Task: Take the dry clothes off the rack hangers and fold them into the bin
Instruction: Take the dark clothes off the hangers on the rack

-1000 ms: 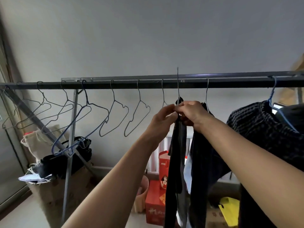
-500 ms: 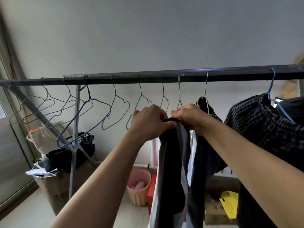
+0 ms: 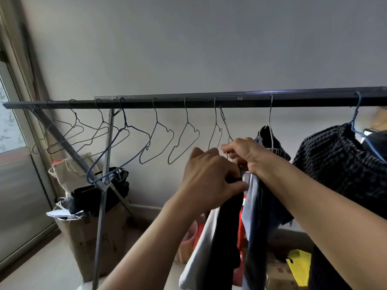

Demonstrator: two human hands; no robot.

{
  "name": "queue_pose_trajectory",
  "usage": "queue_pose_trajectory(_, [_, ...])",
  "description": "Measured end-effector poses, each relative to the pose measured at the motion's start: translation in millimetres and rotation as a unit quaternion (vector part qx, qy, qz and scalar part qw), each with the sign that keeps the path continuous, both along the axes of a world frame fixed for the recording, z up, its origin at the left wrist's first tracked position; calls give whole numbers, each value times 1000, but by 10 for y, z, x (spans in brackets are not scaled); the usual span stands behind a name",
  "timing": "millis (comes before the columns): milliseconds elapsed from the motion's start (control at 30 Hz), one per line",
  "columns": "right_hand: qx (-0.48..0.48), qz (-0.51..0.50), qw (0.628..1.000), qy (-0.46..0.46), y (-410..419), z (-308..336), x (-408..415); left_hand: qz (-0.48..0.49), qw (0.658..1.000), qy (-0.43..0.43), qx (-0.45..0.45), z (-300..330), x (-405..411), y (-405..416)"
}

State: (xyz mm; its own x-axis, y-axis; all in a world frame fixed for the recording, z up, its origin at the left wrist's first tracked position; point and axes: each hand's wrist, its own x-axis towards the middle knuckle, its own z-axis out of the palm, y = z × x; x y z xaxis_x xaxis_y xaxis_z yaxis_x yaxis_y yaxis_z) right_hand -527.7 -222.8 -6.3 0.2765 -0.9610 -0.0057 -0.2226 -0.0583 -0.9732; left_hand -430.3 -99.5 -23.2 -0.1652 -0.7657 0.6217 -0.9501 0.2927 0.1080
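- Left hand point(image 3: 209, 176): fingers closed around the top of a dark garment point(image 3: 226, 227) below the rack bar point(image 3: 188, 102).
- Right hand point(image 3: 244, 152): pinching a wire hanger point(image 3: 225, 126) just above that garment.
- Checked garment point(image 3: 343, 170): hanging near the bar's right end.

Two bare hands, left hand point(image 3: 211, 176) and right hand point(image 3: 246, 152), grip a dark-and-white hanging garment point(image 3: 222, 231) below a dark metal rack bar point(image 3: 188, 102) lined with empty thin wire hangers point(image 3: 182, 141).
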Motion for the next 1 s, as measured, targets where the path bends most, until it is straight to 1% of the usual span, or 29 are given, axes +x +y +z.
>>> queue_pose_trajectory(33, [18, 9, 1000, -9, -18, -24, -46, 10, 1000, 0, 9, -36, 8, 10])
queue_pose_trajectory(100, [31, 23, 999, 7, -35, -50, -141, 37, 999, 11, 22, -86, 34, 30])
queue_pose_trajectory(167, [26, 20, 999, 38, -30, -50, -188, 55, 998, 13, 40, -89, 12, 58])
queue_pose_trajectory(233, [20, 11, 998, 50, -15, -26, -179, 70, 996, -2, 48, -69, -62, 90])
queue_pose_trajectory(300, [30, -5, 999, 28, -40, 0, -181, 93, 994, -21, 45, -84, -142, 139])
queue_pose_trajectory(367, [67, -18, 997, -20, -113, 49, -245, 107, 992, -23, 57, -130, -196, 195])
queue_pose_trajectory(400, [92, -14, 995, -37, -153, 75, -298, 111, 991, -15, 72, -147, -210, 211])
queue_pose_trajectory(467, [137, 36, 989, -38, -185, 143, -393, 123, 985, 18, 117, -150, -164, 172])
queue_pose_trajectory(533, [165, 110, 980, -13, -160, 214, -471, 122, 973, 88, 174, -193, -22, 10])
queue_pose_trajectory(633, [166, 203, 964, 34, -66, 385, -602, 78, 937, 239, 241, -362, 250, -249])
queue_pose_trajectory(700, [146, 212, 966, 4, -44, 525, -692, 44, 902, 348, 250, -467, 378, -318])
queue_pose_trajectory(767, [97, 169, 980, -50, -50, 635, -750, 9, 868, 439, 232, -533, 456, -324])
queue_pose_trajectory(833, [36, 115, 988, -95, -97, 680, -735, -19, 836, 506, 209, -546, 483, -299])
queue_pose_trajectory(867, [11, 86, 991, -103, -120, 670, -695, -37, 820, 537, 197, -541, 490, -288])
queue_pose_trajectory(933, [-24, 29, 996, -86, -190, 611, -566, -69, 781, 595, 175, -503, 503, -267])
queue_pose_trajectory(1000, [-39, -22, 997, -59, -277, 534, -423, -97, 737, 650, 158, -435, 529, -235])
